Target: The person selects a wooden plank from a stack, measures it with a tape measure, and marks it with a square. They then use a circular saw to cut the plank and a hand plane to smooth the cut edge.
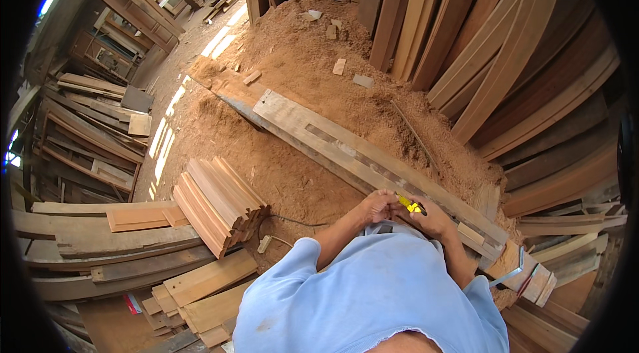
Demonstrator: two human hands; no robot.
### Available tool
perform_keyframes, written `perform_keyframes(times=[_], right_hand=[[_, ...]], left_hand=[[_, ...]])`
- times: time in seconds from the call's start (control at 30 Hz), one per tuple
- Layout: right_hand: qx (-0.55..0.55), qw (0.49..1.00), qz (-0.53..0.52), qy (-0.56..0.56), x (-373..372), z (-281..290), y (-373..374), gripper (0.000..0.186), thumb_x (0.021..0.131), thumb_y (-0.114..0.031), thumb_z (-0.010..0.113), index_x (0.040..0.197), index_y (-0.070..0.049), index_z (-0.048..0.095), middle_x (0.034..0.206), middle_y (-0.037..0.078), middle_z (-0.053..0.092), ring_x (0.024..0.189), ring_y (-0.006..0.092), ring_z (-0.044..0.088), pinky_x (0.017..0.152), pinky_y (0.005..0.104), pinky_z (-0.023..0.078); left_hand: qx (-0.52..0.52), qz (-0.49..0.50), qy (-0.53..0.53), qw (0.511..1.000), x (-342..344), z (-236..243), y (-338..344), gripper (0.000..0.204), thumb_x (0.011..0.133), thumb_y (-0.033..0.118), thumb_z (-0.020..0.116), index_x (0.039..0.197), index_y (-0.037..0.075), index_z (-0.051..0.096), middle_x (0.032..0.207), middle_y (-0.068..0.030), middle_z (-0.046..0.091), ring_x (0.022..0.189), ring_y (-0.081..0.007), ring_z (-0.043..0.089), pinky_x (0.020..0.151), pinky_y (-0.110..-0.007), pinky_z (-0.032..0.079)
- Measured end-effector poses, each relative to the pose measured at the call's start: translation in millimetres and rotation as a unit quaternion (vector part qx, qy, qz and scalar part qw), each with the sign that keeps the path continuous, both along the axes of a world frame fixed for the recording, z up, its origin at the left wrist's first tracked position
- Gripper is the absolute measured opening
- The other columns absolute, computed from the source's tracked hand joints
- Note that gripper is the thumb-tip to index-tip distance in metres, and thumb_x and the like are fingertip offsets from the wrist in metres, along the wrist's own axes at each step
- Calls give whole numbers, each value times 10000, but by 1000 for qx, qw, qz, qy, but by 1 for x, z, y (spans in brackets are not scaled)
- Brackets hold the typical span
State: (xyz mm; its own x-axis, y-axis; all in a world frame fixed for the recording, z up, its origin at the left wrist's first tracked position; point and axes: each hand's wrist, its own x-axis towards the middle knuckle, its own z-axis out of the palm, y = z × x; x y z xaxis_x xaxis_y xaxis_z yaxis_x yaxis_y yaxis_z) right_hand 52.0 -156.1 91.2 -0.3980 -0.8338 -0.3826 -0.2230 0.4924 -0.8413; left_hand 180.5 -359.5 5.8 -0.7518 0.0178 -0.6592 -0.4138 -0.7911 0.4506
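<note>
My right hand (433,219) is closed around a small yellow-and-black tool (411,205); its exact kind is too small to tell. My left hand (380,204) has its fingers curled close to the tool's far end, and whatever they pinch is hidden. Both hands are just in front of my body, above the near edge of a long wooden plank (293,113). The plank runs diagonally from upper left to lower right, with a dark slot cut along it.
Sawdust (293,53) with small wood offcuts covers the ground beyond the plank. Stacked moulded timber pieces (216,203) lie to the left. Tall boards (459,26) lean at the right. A wood block (526,276) with blue and red tools sits at the plank's right end.
</note>
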Motion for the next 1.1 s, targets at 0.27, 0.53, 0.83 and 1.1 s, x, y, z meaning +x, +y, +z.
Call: perform_keyframes(times=[0.27, 0.53, 0.83, 1.1], right_hand=[[137, 989, 44, -27, -47, -9, 112, 552, 757, -235, 766, 1257, -29, 657, 1163, 174, 698, 1107, 305, 648, 992, 381, 489], [42, 999, -3, 12, -11, -41, 37, 489, 788, -241, 732, 1208, -4, 655, 1101, 198, 692, 1055, 314, 647, 936, 387, 496], [75, 994, 16, 81, -15, -41, -154, 517, 807, -315, 710, 1264, -77, 668, 1179, 243, 698, 1115, 373, 669, 950, 439, 513], [77, 994, 23, 71, -9, -64, -190, 524, 819, -312, 700, 1258, -30, 661, 1133, 251, 706, 1082, 354, 679, 950, 420, 515]], left_hand=[[-94, 481, -30, 871, 77, 12, -245, 258, 983, 119, 583, 1197, -20, 542, 1067, -139, 670, 935, -278, 677, 873, -462, 564], [-137, 287, -37, 947, 55, -6, -188, 114, 1013, 129, 587, 1102, 64, 557, 964, -93, 691, 829, -238, 694, 715, -403, 598], [-182, 163, -29, 969, -3, -25, -99, 147, 1022, 175, 600, 1090, 46, 609, 904, -69, 694, 745, -172, 691, 622, -315, 593], [-209, 200, -57, 956, -4, -42, -127, 126, 1030, 147, 565, 1065, 30, 596, 876, -102, 689, 691, -181, 675, 578, -312, 574]])
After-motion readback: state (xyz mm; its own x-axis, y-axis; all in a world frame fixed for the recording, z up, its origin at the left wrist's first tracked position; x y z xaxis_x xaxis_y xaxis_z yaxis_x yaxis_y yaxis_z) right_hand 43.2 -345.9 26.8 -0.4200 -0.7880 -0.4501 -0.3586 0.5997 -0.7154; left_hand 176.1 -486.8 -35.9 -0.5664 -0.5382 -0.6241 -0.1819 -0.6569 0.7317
